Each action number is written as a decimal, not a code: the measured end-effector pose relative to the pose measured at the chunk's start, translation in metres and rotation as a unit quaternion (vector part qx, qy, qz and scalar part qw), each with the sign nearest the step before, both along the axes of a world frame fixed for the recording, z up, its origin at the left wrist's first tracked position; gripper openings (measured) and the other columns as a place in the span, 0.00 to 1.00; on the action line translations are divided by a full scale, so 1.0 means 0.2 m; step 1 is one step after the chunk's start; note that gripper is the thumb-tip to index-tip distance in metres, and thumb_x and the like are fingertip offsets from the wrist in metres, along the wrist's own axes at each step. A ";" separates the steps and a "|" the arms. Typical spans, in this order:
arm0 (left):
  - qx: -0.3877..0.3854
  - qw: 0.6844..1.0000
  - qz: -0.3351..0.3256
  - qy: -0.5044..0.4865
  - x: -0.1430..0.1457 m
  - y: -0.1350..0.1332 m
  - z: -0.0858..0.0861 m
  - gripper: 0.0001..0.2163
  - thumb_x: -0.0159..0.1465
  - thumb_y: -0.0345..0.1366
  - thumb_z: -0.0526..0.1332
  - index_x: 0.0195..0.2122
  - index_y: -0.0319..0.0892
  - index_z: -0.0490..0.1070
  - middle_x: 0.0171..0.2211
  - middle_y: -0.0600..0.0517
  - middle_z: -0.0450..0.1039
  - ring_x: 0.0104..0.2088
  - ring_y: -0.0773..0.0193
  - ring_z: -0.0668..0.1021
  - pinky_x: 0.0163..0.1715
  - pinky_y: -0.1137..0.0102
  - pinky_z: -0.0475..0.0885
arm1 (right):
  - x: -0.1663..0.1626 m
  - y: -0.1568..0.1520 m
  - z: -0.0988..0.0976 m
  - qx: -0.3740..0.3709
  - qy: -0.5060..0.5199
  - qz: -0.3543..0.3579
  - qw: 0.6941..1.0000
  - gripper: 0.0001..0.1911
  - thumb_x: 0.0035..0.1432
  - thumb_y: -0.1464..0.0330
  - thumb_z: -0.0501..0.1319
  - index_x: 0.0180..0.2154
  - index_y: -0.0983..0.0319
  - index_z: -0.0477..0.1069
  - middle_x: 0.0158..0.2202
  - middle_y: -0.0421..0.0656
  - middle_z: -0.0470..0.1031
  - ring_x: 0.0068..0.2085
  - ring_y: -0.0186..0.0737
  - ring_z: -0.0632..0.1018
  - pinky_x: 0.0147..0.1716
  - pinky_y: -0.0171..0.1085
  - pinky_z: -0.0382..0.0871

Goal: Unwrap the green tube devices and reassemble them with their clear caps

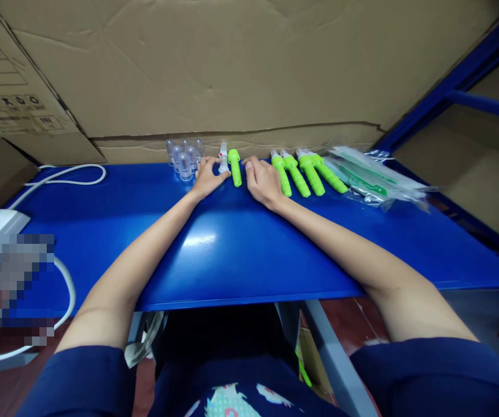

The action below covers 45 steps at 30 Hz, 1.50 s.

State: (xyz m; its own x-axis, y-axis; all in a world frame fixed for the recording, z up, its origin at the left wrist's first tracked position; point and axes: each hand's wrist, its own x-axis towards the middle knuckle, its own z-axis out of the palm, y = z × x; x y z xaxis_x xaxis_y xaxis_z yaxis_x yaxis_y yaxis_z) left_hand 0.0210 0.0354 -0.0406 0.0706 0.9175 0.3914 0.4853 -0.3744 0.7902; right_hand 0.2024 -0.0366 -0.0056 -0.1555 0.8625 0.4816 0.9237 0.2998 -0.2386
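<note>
My left hand (208, 178) curls round a small clear plastic piece (223, 165), thumb and forefinger at its sides. Just behind that piece stands another clear piece (223, 147) with a red spot. A bright green ribbed handle (235, 169) lies between my two hands, with neither hand visibly gripping it. On its right my right hand (263, 179) is closed, thumb against the bent forefinger; whatever is inside is hidden. Several clear plastic caps (184, 167) stand left of my left hand. Several green handles with clear tips (297, 175) lie beside my right hand.
Clear plastic bags with green print (375, 176) lie at the right of the blue table (232, 255). A cardboard wall (241, 69) closes off the back. At the left are a white power strip (4, 221) and its cable (73, 169). A blue metal frame (449, 81) rises at the right.
</note>
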 end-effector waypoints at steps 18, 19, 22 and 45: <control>0.004 0.978 -0.053 -0.203 -0.02 0.06 -0.03 0.19 0.73 0.44 0.61 0.62 0.46 0.62 0.34 0.53 0.78 0.36 0.65 0.82 0.48 0.66 0.77 | 0.01 0.07 0.00 -0.163 0.049 -0.061 0.984 0.35 0.63 0.69 0.55 0.69 0.73 0.54 0.64 0.67 0.67 0.58 0.70 0.77 0.57 0.63 0.71; 0.014 0.975 -0.059 -0.213 -0.03 0.07 -0.04 0.24 0.73 0.47 0.61 0.66 0.48 0.57 0.32 0.55 0.77 0.34 0.65 0.82 0.48 0.66 0.77 | 0.01 0.07 0.00 -0.164 0.050 -0.054 0.984 0.34 0.63 0.69 0.56 0.68 0.72 0.56 0.64 0.67 0.67 0.59 0.70 0.76 0.58 0.63 0.70; 0.040 0.968 -0.082 -0.234 -0.04 0.10 -0.06 0.32 0.70 0.56 0.59 0.70 0.50 0.52 0.30 0.56 0.75 0.32 0.64 0.82 0.45 0.65 0.78 | 0.01 0.06 -0.01 -0.137 0.082 -0.017 0.987 0.29 0.65 0.68 0.54 0.66 0.71 0.58 0.64 0.64 0.68 0.61 0.66 0.75 0.61 0.62 0.68; 0.098 0.963 -0.047 -0.247 -0.05 0.12 -0.07 0.32 0.67 0.63 0.54 0.65 0.49 0.63 0.39 0.49 0.77 0.40 0.64 0.81 0.45 0.67 0.77 | -0.02 0.10 -0.13 0.012 0.149 0.276 0.949 0.29 0.64 0.62 0.55 0.63 0.68 0.60 0.45 0.52 0.74 0.45 0.50 0.78 0.53 0.50 0.73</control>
